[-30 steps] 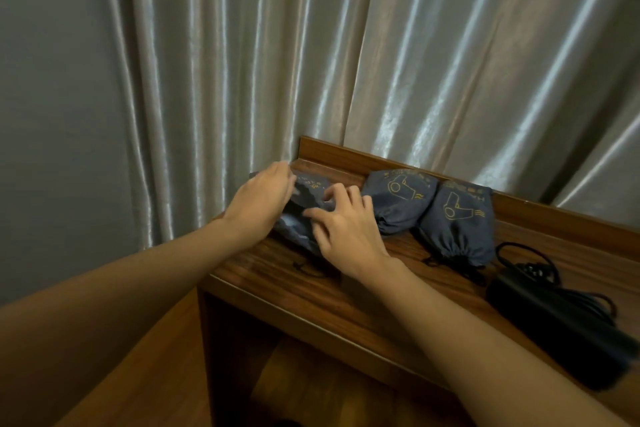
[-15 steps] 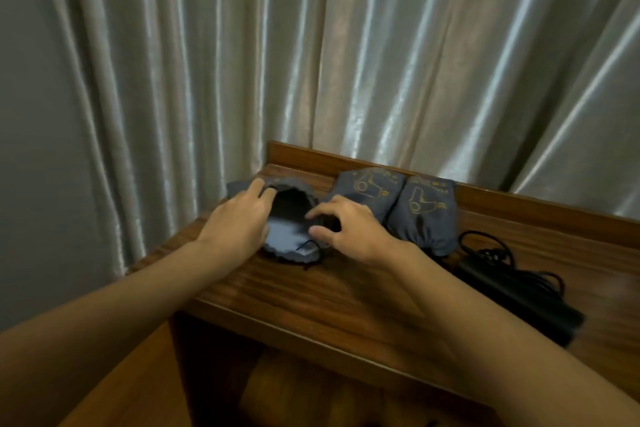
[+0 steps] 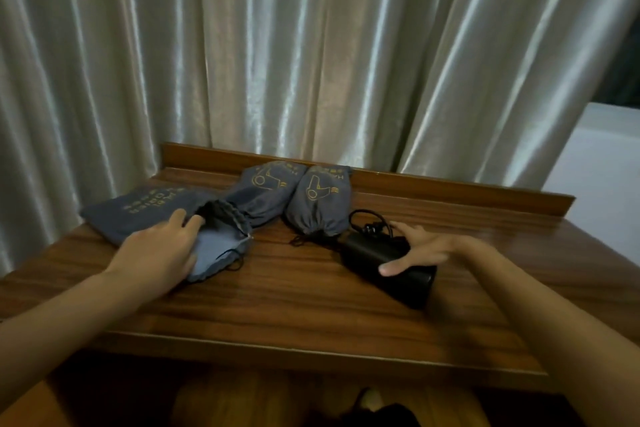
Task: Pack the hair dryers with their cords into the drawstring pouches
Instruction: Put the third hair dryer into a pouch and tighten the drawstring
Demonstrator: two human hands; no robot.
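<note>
- Hands had parted since half a second earlier: both had been at the mouth of the open pouch (image 3: 156,215), and now only the left hand (image 3: 157,253) stayed there while the right hand (image 3: 420,246) had crossed to the hair dryer (image 3: 388,269).
- The left hand rested on the flat grey pouch with its fingertips at the gathered opening, fingers fairly straight; whether it pinched the cloth I could not tell.
- The right hand lay over the black dryer's barrel, thumb in front and fingers spread across the back, seemingly settling into a grasp rather than clenched.
- The dryer lay on its side on the wooden table (image 3: 311,305), right of centre, its cord (image 3: 369,224) bunched just behind it, well apart from the open pouch.
- This suggested the bagging of this dryer was about to begin; it was not yet inside.
- The open pouch looked flat and empty; its dark mouth showed nothing within.
- Two filled pouches (image 3: 266,189) stood bulging by the back rail, mouths drawn closed, presumably holding dryers already.
</note>
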